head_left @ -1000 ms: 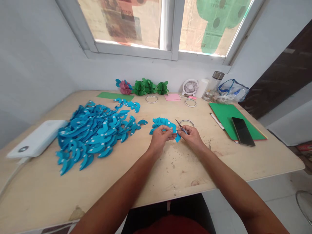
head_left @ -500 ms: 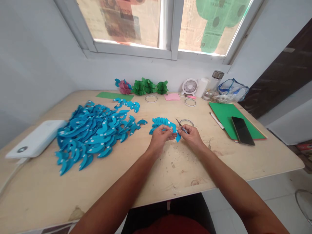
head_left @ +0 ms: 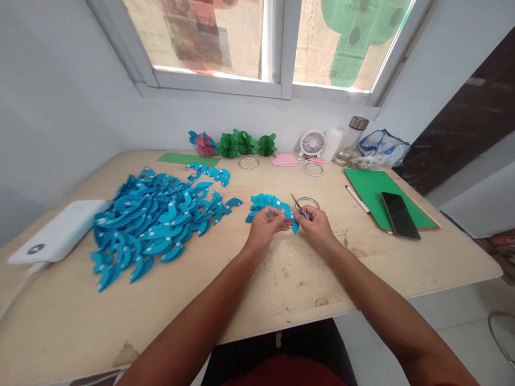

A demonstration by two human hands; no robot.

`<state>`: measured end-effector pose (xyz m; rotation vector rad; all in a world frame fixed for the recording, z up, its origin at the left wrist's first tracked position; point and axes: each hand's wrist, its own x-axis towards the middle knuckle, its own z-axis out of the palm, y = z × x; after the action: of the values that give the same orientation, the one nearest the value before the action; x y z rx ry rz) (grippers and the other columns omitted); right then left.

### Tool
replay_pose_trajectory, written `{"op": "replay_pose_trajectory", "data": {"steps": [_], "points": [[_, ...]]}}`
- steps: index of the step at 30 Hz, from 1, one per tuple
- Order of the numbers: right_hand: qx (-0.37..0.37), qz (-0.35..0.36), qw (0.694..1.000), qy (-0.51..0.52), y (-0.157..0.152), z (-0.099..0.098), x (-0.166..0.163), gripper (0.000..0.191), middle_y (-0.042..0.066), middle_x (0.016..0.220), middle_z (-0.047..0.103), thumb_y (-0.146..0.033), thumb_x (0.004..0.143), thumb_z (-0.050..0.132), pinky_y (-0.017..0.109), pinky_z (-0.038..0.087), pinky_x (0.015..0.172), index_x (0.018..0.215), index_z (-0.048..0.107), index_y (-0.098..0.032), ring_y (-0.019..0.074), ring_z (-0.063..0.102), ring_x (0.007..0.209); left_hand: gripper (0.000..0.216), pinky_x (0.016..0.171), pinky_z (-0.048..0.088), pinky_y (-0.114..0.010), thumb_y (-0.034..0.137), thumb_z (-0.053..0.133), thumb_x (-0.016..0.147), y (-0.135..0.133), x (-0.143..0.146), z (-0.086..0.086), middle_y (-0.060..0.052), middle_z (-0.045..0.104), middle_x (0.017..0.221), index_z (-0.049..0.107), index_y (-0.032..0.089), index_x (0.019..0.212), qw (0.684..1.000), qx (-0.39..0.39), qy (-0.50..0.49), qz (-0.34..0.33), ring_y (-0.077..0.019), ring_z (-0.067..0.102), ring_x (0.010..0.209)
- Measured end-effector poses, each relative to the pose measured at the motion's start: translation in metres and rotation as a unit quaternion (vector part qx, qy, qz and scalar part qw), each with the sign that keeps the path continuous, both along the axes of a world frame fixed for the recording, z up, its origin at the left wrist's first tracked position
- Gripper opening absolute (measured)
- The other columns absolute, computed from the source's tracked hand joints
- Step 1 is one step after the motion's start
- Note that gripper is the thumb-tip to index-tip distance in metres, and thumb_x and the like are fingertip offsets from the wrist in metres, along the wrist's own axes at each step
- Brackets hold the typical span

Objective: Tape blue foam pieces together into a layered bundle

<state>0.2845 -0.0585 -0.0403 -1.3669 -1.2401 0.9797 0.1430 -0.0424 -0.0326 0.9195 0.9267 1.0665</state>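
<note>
At the middle of the table, my left hand (head_left: 265, 228) is closed, its fingertips pinching a curved blue paper piece (head_left: 285, 208) with small pale tape squares on it. Facing it, my right hand (head_left: 317, 228) is closed around a slim dark pointed tool (head_left: 298, 203), tip up and to the left; its exact kind is hard to make out. The right fingertips are at the paper's right edge, close to the left ones. Just behind my left hand lies a fanned row of folded blue paper (head_left: 263, 200). A tape roll (head_left: 313, 199) lies behind my right hand.
A large heap of blue paper pieces (head_left: 156, 214) covers the left side, beside a white power bank (head_left: 60, 228) with a cable. Paper figures (head_left: 244, 143), a small fan (head_left: 313, 143) and a bottle (head_left: 354, 136) line the back. A phone (head_left: 399, 214) rests on green sheets (head_left: 366, 187).
Both hands keep almost the same position and grip on the paper and the tool. The view has shifted very slightly.
</note>
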Motion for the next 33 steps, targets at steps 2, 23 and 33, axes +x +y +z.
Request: {"op": "replay_pose_trajectory", "data": {"steps": [2,23,33], "points": [[0.001,-0.003,1.000,-0.005,0.000,0.001,0.000,0.024,-0.002,0.055,0.044,-0.041,0.068,0.061,0.024,0.028,0.047,0.066,0.052,-0.019,0.0111,0.039,0.052,0.033,0.065,0.053,-0.034,0.037,0.071,0.056,-0.001,0.000,0.000,-0.002,0.064,0.058,0.049,0.017,0.070,1.000,0.002,0.005,0.003,-0.0195,0.067,0.063],[0.011,-0.025,1.000,0.004,-0.001,-0.003,-0.003,0.021,-0.004,0.054,0.042,-0.037,0.068,0.060,0.023,0.026,0.046,0.066,0.052,-0.018,0.0090,0.034,0.049,0.032,0.072,0.053,-0.036,0.022,0.072,0.056,-0.007,0.006,-0.001,-0.001,0.066,0.060,0.051,0.017,0.078,0.999,0.028,0.022,0.034,-0.0195,0.067,0.065],[0.016,-0.055,0.998,-0.010,-0.002,-0.003,-0.006,0.020,-0.005,0.051,0.043,-0.035,0.067,0.059,0.022,0.027,0.045,0.063,0.053,-0.017,0.0080,0.035,0.047,0.031,0.073,0.053,-0.036,0.026,0.073,0.057,-0.006,0.010,-0.010,-0.001,0.068,0.063,0.051,0.016,0.077,0.997,0.052,-0.004,0.051,-0.0178,0.067,0.062]]}}
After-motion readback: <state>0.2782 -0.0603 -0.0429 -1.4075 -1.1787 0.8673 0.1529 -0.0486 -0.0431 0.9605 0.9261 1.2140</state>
